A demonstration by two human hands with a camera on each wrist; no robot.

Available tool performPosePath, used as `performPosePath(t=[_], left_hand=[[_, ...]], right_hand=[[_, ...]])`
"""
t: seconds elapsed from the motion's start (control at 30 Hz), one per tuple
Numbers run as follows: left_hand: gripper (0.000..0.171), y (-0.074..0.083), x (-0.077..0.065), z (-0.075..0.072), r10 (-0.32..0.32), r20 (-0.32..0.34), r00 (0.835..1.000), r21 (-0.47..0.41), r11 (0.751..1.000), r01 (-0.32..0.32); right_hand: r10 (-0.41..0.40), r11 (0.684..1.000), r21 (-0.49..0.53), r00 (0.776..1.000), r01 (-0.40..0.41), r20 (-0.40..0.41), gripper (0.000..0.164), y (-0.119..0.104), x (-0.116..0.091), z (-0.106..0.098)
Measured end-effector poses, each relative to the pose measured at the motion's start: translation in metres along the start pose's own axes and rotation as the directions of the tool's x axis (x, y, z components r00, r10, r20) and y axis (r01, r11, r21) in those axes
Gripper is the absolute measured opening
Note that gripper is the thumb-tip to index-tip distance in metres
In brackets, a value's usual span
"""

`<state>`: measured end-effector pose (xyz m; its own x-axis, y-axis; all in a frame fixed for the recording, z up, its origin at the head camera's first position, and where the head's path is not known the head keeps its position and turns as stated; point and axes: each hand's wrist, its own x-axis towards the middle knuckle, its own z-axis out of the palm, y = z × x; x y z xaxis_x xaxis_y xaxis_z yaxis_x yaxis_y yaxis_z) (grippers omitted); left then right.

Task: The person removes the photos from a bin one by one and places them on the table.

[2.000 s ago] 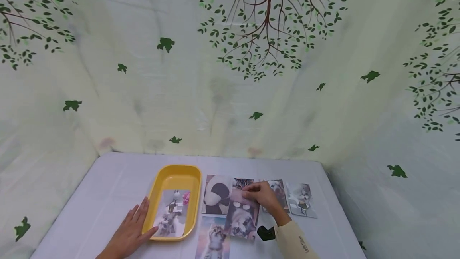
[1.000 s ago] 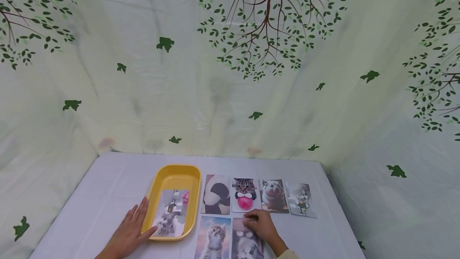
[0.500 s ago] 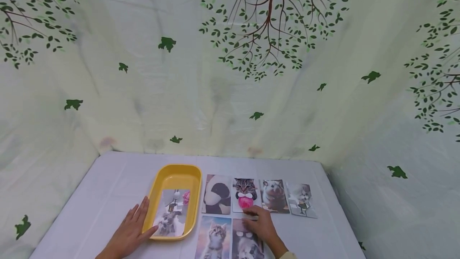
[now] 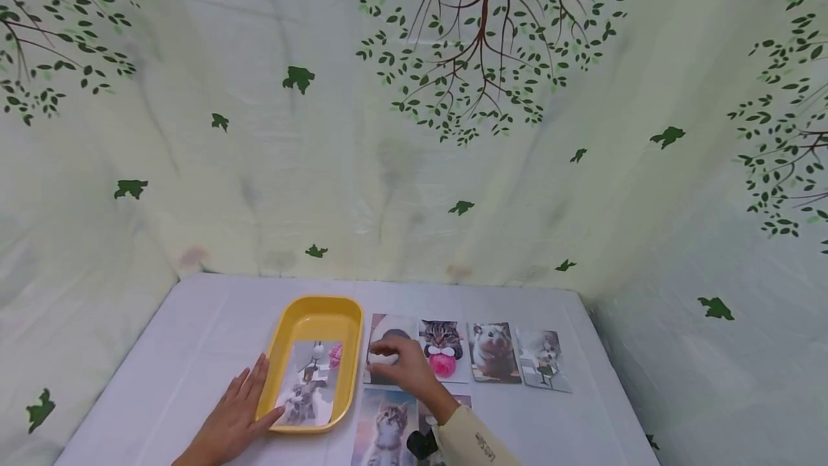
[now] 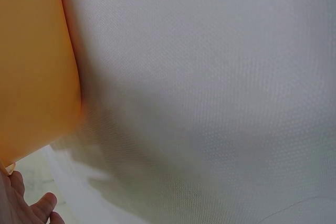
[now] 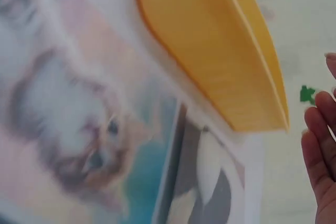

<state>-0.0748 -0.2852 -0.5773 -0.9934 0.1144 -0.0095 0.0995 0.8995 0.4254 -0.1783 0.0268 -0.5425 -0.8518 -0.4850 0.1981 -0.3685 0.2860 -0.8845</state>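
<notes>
My left hand [image 4: 236, 408] rests with straight fingers against the left rim of a yellow tray [image 4: 317, 316], thumb over its near corner. A photo card of a grey kitten [image 4: 309, 398] lies in the tray. My right hand [image 4: 407, 369] is over a black-and-white animal card [image 4: 382, 327], partly hiding it, with thumb and forefinger apart and nothing between them. In the right wrist view, the fingers [image 6: 320, 140] stand off the cards, beside the tray. Below that hand lies a kitten card [image 4: 388, 426]; the sleeve covers most of a pinkish-grey animal card [image 4: 464, 401].
To the right in the far row lie a tabby cat card [image 4: 442, 336], a hamster card [image 4: 494, 354] and a pale grey card [image 4: 545, 358]. All sit on a white-covered table [image 4: 213, 315], with a leaf-printed curtain [image 4: 388, 185] behind.
My right hand laid the pinkish-grey animal card beside the kitten card in the near row and let go. It then moved left and away, over the black-and-white animal card. The left hand stayed still.
</notes>
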Motion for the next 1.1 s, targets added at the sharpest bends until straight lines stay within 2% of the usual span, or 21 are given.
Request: performPosePath(t=[0.07, 0.2, 0.3, 0.4, 0.53, 0.77, 0.9, 1.1], left_hand=[[0.096, 0.0, 0.0, 0.0, -0.002, -0.002, 1.0, 0.01, 1.0, 0.002], [0.096, 0.001, -0.001, -0.001, 0.014, -0.008, 1.0, 0.013, 1.0, -0.014], [0.096, 0.001, -0.001, -0.001, 0.019, -0.008, 1.0, 0.014, 1.0, -0.019], [0.096, 0.001, 0.0, -0.001, 0.015, -0.01, 1.0, 0.019, 1.0, -0.015], [0.096, 0.0, 0.001, -0.002, 0.007, -0.001, 1.0, -0.003, 1.0, -0.007], [0.098, -0.002, 0.0, -0.001, -0.029, 0.038, 0.999, -0.054, 0.998, 0.032], [0.096, -0.001, -0.001, -0.002, -0.009, 0.014, 1.0, -0.042, 0.999, 0.01], [0.094, -0.001, -0.001, -0.002, 0.014, -0.02, 1.0, 0.001, 1.0, -0.014]], right_hand=[[-0.005, 0.999, -0.032, 1.0, 0.005, 0.007, 0.028, -0.008, 0.011, 0.009], [0.094, 0.994, -0.061, 0.995, -0.093, 0.014, 0.028, -0.018, 0.03, 0.027], [0.181, 0.982, -0.058, 0.983, -0.179, 0.027, 0.029, -0.024, 0.042, 0.038], [0.224, 0.973, -0.06, 0.974, -0.222, 0.041, 0.025, -0.027, 0.053, 0.049], [0.257, 0.966, -0.053, 0.964, -0.254, 0.064, 0.021, -0.027, 0.064, 0.062], [0.307, 0.95, -0.103, 0.945, -0.296, 0.112, 0.031, -0.024, 0.076, 0.088], [0.333, 0.94, -0.111, 0.939, -0.323, 0.089, 0.032, -0.025, 0.08, 0.098], [0.438, 0.895, -0.1, 0.899, -0.435, 0.02, 0.032, -0.029, 0.087, 0.105]])
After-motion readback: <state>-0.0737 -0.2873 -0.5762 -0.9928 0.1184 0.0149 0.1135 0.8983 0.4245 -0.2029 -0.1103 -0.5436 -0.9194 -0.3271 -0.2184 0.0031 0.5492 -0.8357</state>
